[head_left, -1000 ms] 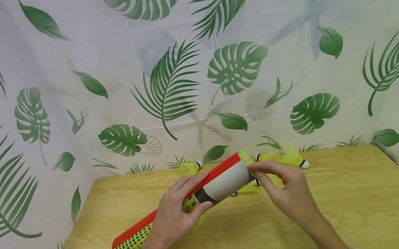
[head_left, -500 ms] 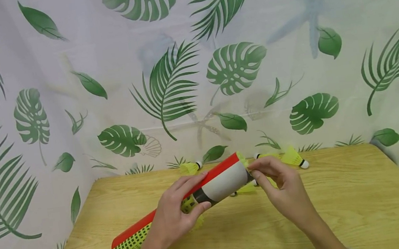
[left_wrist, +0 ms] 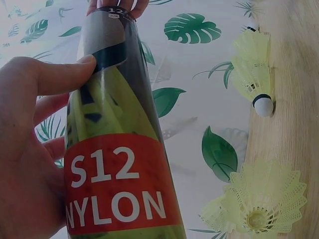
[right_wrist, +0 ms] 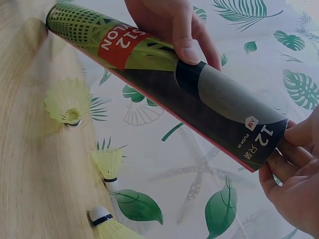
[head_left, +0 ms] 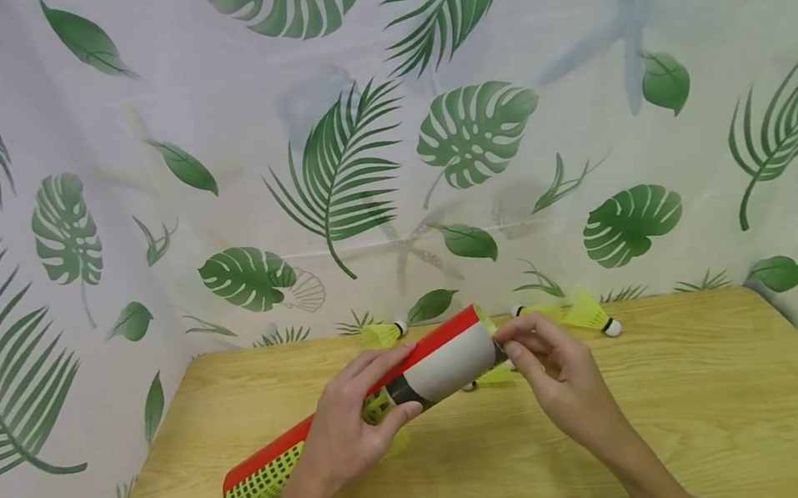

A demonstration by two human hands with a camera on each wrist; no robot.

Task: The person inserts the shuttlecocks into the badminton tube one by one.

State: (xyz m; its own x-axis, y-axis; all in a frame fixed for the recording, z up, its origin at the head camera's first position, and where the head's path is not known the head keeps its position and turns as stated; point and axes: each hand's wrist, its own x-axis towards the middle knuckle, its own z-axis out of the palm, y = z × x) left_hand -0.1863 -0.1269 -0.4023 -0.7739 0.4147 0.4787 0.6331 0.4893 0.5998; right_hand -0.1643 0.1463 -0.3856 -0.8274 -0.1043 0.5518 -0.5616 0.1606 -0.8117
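My left hand (head_left: 352, 411) grips a clear shuttlecock tube (head_left: 448, 364) around its middle, thumb across the near side. The tube slants up to the right; its lower left end is close over the table. It has a red stripe, a grey-and-black panel and, in the left wrist view, a red "S12 NYLON" label (left_wrist: 119, 184). Yellow shuttlecock skirts show through its wall. At the tube's upper mouth, the skirt edge of a yellow shuttlecock (head_left: 485, 318) shows. My right hand (head_left: 563, 375) pinches with bent thumb and fingers right at that rim, partly hiding what they hold.
Several loose yellow shuttlecocks lie on the wooden table (head_left: 693, 412): one at the back (head_left: 382, 334), others behind the right hand, such as a white-tipped shuttlecock (head_left: 591, 314), and one partly behind the tube (head_left: 493, 377). A leaf-patterned cloth (head_left: 520, 250) stands behind the table.
The yellow skirt at the tube's mouth sticks out less than a second ago, having moved into the tube. My right fingers shift slightly at the rim; the left hand and tube hardly move.
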